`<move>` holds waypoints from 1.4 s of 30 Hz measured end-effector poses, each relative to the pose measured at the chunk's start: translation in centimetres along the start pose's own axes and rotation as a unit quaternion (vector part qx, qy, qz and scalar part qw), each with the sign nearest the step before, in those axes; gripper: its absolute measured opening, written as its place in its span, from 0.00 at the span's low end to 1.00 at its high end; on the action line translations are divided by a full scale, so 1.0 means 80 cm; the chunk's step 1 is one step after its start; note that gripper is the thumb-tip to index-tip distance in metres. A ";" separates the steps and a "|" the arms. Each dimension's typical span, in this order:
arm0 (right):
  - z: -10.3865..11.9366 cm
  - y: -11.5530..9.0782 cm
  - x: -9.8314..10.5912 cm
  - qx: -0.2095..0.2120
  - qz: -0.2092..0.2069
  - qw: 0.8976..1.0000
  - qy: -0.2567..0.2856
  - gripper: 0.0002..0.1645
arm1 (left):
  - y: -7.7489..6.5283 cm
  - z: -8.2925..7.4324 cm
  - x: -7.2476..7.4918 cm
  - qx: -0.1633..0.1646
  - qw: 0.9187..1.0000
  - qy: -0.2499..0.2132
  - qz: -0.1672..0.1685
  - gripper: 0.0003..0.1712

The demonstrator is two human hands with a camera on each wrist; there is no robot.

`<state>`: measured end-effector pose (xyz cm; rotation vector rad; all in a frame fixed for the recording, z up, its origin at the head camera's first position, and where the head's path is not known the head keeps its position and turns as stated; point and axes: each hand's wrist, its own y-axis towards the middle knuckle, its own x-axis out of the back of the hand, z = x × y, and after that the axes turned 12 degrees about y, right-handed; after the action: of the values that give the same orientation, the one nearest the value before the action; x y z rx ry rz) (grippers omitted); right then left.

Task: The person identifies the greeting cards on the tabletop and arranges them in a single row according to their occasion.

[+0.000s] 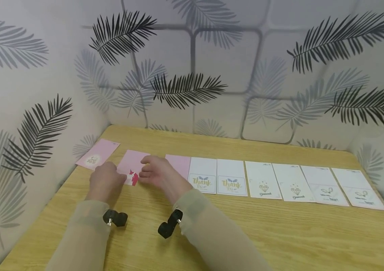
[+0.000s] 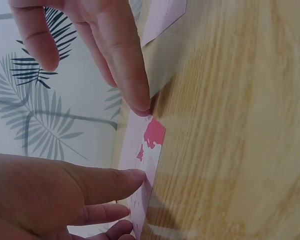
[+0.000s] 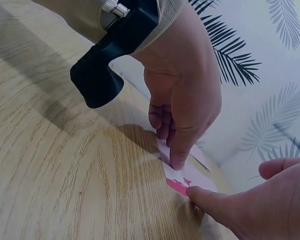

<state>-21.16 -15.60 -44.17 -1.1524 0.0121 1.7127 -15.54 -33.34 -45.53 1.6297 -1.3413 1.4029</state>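
Observation:
A pink card (image 1: 132, 162) with a red and white print along its near edge lies on the wooden table between both hands. My left hand (image 1: 102, 182) is at its left side; in the left wrist view the thumb (image 2: 127, 179) rests on the printed part, with the other fingers bent near the card's side. My right hand (image 1: 159, 173) is at the right side, a fingertip touching the card's corner in the right wrist view. Farther left lies another pink card (image 1: 98, 152) with a pale round emblem. A third pink card (image 1: 179, 165) is partly hidden behind my right hand.
Rightward the row goes on with white cards: two "Thank you" cards (image 1: 203, 169), two diamond cards (image 1: 262, 177) and two leaf-print cards (image 1: 325, 184). The wooden table (image 1: 263, 229) meets a feather-patterned wall (image 1: 219, 120) at the back and left.

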 end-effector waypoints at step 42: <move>0.000 -0.005 -0.002 0.007 -0.022 1.000 0.010 0.50 | -0.008 0.004 0.002 0.005 0.995 -0.102 0.022 0.36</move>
<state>-20.91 -15.54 -43.84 -1.1511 0.0111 1.6597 -14.83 -33.47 -45.34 1.7984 -1.4954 1.2983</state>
